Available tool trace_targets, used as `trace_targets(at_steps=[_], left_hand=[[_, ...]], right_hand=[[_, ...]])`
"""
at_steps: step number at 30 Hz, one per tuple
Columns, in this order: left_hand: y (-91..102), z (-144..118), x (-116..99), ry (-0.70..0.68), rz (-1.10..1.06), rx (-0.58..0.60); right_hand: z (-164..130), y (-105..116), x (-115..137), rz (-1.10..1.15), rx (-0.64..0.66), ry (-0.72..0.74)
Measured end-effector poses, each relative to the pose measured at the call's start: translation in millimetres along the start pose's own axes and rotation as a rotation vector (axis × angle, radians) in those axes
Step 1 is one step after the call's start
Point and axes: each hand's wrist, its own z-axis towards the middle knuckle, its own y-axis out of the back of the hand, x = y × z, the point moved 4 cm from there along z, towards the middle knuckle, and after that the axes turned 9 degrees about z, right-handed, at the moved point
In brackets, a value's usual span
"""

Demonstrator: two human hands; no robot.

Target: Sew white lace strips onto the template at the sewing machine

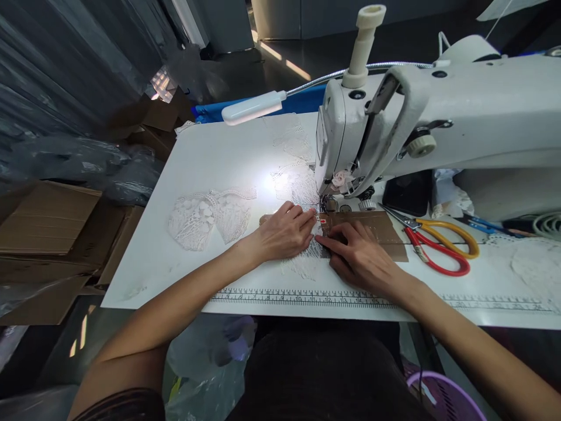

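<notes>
A strip of white lace point(312, 248) lies under the needle area of a white sewing machine point(335, 128), its fringed lower end spreading toward the table edge. Bent over the lace from the left, my left hand point(287, 233) presses it with fingers close together, the tips just beside the presser foot point(323, 203). My right hand point(359, 254) rests on a brown plate point(388, 231) to the right of the needle. Its forefinger reaches to the lace's edge, with the other fingers curled. The fingertips' exact hold on the lace is partly hidden.
More lace pieces point(193, 222) lie on the white table point(153, 269) at left. Scissors with red and yellow handles point(445, 242) lie right of my right hand, near a dark phone point(407, 192). A lamp point(254, 108) lights the lace. A printed ruler point(284, 298) runs along the front edge.
</notes>
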Motion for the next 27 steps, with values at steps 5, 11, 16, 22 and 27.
trace_targets(at_steps=[5,11,16,22,27], left_hand=[[-4.6,14.7,9.5,0.004,0.029,0.06],[-6.8,12.1,12.9,0.088,-0.059,0.041],[-9.1,9.7,14.3,0.116,-0.138,0.02],[-11.6,8.2,13.8,0.147,-0.195,0.017],[-12.3,7.3,12.5,0.168,-0.202,0.029]], right_hand=[[12.2,5.5,-11.7,-0.018,0.003,0.001],[11.1,2.7,-18.6,-0.003,-0.06,0.023],[9.0,1.0,-20.1,0.033,-0.098,0.035],[9.1,1.4,-21.8,0.078,-0.12,0.032],[9.5,0.9,-21.1,0.092,-0.144,0.02]])
